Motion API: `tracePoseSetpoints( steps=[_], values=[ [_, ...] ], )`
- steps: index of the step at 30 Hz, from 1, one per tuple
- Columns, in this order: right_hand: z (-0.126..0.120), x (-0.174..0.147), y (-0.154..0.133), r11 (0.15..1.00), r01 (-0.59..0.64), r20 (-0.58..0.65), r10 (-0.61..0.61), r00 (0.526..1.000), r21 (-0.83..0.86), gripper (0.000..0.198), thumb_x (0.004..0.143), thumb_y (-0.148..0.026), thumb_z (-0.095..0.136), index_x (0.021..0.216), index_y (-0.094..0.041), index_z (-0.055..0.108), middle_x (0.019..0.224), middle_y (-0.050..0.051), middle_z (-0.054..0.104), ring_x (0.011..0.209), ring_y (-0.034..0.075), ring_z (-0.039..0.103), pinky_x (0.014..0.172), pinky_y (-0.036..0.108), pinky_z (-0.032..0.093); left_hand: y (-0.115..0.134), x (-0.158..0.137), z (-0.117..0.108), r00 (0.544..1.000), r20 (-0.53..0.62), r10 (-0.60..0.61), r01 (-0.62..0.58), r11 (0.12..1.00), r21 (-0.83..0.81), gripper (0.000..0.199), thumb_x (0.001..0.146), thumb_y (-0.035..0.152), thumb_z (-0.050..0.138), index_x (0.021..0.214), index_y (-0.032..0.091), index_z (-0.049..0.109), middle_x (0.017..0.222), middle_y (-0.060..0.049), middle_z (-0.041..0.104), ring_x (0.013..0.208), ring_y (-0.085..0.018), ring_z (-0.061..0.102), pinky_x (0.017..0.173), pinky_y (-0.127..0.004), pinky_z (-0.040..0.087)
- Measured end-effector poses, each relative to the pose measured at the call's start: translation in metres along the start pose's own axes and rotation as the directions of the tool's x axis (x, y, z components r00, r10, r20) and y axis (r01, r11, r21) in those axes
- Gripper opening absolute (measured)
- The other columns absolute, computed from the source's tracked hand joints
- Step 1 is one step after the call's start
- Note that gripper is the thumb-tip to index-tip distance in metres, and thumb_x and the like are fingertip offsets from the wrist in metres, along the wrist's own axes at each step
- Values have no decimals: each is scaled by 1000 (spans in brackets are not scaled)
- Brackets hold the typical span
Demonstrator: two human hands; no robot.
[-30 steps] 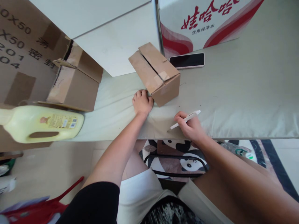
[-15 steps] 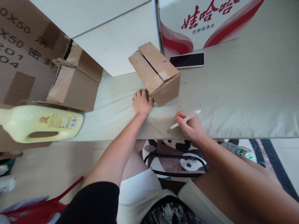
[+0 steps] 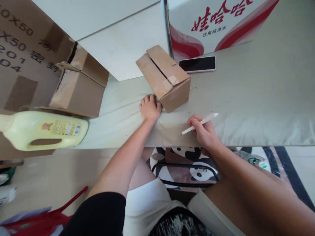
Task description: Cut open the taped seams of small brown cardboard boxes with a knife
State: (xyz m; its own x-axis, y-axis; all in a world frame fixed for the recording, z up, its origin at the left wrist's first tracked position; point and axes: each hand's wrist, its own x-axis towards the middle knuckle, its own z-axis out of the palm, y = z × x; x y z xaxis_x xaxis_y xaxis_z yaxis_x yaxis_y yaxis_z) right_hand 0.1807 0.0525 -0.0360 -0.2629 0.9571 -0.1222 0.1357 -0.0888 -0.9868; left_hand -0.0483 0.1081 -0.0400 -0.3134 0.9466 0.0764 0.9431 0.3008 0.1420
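Observation:
A slim white pen (image 3: 200, 123) is pinched in my right hand (image 3: 205, 131), its tip pointing down and left towards the pale green cloth (image 3: 246, 98). Whether the tip touches the cloth I cannot tell. My left hand (image 3: 150, 107) rests palm down on the same cloth, fingers a little apart and slightly bent. Its fingertips lie beside the near left corner of a small brown cardboard box (image 3: 176, 95), which sits tilted to my view with its top flaps folded over. Behind that box lies a phone (image 3: 197, 64) with a dark screen and a pale case.
A pale yellow jug (image 3: 66, 129) lies on its side at the left, near brown cartons (image 3: 78, 91). At the back stand a white cabinet (image 3: 130, 49) and a white and red carton (image 3: 209, 39). The cloth-covered surface ends just before my legs.
My right hand has shifted slightly right and up with the pen, whose tip has moved the same way. My left hand and the box have stayed in place.

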Motion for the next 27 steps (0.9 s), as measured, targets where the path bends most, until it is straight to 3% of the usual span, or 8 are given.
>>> tracePoseSetpoints(
  steps=[14,27],
  values=[
    [9,-1,-7,998,-53,-18,54,998,28,31,85,-46,47,67,-23,59,53,-4,35,55,15,37,57,33,28,1,-1,-3,1000,11,-4,4,1000,7,42,92,31,43,128,21,62,137,-15,60,130,-33,53,109,-46,43],
    [28,0,-17,999,-16,28,15,999,34,28,84,-43,48,67,-22,57,57,-3,38,59,15,39,61,32,31,1,-3,-4,1000,17,-5,5,1000,-30,43,93,29,42,130,20,60,138,-15,60,132,-32,52,111,-46,42]
  ],
)
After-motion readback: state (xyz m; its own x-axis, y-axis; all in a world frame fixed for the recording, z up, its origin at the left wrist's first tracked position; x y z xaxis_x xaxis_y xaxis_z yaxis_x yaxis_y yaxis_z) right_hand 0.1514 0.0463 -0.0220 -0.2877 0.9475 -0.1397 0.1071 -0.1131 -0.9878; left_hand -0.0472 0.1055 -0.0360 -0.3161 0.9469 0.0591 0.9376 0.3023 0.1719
